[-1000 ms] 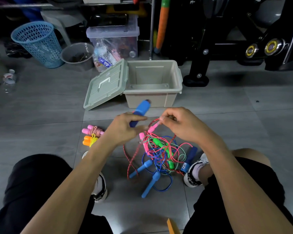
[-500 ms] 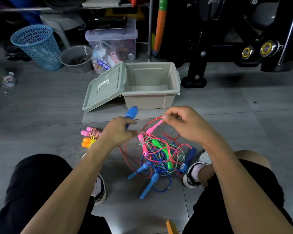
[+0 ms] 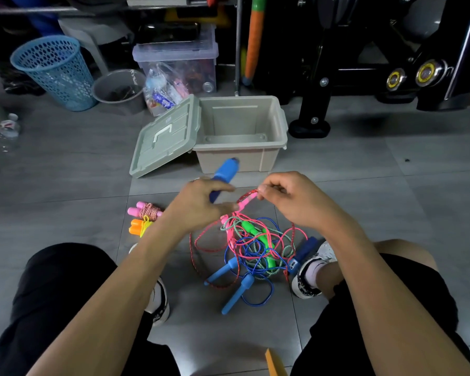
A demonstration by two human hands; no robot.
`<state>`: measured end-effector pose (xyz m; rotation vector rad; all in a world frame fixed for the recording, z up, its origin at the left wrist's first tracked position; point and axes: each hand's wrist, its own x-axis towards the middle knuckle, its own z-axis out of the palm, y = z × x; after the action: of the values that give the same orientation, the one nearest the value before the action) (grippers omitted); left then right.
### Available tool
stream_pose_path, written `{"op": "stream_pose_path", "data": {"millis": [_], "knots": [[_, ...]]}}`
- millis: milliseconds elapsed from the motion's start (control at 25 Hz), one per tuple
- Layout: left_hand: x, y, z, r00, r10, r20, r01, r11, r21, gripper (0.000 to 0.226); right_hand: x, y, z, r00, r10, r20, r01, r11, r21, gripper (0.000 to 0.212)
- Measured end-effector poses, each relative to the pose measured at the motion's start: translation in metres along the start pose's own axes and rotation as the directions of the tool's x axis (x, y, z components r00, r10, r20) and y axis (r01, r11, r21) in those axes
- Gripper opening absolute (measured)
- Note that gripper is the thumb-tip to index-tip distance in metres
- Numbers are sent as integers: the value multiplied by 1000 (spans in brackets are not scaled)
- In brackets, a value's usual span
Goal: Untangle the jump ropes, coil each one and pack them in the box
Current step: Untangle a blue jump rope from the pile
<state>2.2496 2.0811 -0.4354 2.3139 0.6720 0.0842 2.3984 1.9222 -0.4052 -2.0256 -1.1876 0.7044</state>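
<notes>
A tangle of jump ropes (image 3: 251,248) in red, pink, green and blue lies on the floor between my feet. My left hand (image 3: 198,204) grips a dark blue handle (image 3: 224,175) that points up and away. My right hand (image 3: 291,198) pinches the red rope (image 3: 246,195) where it meets a pink handle. Two light blue handles (image 3: 235,293) stick out of the pile toward me. Two coiled ropes, one pink-handled (image 3: 144,211) and one orange-handled (image 3: 139,226), lie to the left. The beige box (image 3: 240,134) stands open beyond the pile.
The box's grey-green lid (image 3: 164,137) leans against its left side. A blue basket (image 3: 55,71), a grey bucket (image 3: 118,88) and a clear storage bin (image 3: 178,63) stand at the back. Black exercise equipment (image 3: 364,63) fills the right rear. A plastic bottle (image 3: 8,128) lies far left.
My left hand tilted the dark blue handle down and then raised it again toward the box. My right hand kept its pinch on the red rope.
</notes>
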Motion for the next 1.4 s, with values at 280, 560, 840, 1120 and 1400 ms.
{"op": "stream_pose_path", "data": {"millis": [280, 560, 840, 1120, 1400], "knots": [[10, -15, -3, 944, -263, -200, 297, 941, 162, 16, -4, 5, -1, 1000, -16, -1, 16, 999, -34, 29], [6, 10, 11, 998, 65, 11, -64, 996, -65, 30, -5, 11, 1, 1000, 6, -9, -6, 1000, -19, 28], [16, -24, 6, 919, -384, -85, 392, 910, 132, 18, -14, 4, -8, 992, -57, -112, 63, 997, 48, 26], [3, 19, 9, 969, 228, -91, -242, 951, -191, 15, -5, 1, 2, 999, -41, -28, 42, 998, 55, 25], [11, -22, -2, 967, -255, 6, 255, 966, -39, 13, -7, 8, -5, 999, -2, -43, 7, 992, 123, 23]]}}
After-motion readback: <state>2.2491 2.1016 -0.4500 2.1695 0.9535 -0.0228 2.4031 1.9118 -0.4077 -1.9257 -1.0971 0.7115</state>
